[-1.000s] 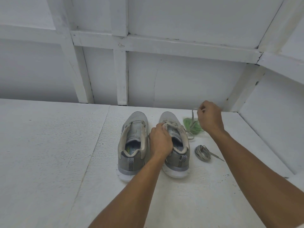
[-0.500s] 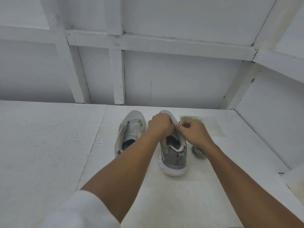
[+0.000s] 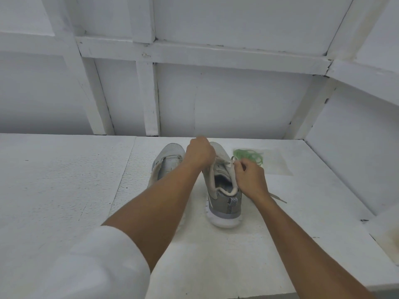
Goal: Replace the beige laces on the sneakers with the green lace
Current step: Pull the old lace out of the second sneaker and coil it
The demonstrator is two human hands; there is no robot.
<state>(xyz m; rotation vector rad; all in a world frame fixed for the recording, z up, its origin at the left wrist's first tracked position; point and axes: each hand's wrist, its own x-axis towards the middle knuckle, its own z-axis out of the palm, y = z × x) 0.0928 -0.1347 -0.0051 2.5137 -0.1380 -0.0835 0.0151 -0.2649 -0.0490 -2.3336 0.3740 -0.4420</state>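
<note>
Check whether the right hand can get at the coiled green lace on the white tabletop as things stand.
Probably yes. The coiled green lace lies just beyond the right hand, with nothing between them. But that hand is pinching the beige lace of the grey sneaker, so it must let go first.

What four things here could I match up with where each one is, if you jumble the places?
Things:
1. green lace
2. left sneaker
3. right sneaker
4. loose beige lace

Places:
A. left hand on it; right hand pinches its threaded lace
B. partly behind the left forearm
C. heaped on the table, beyond the right hand
D. tip pokes out right of the right wrist

Pairs: 1-C, 2-B, 3-A, 4-D
</note>
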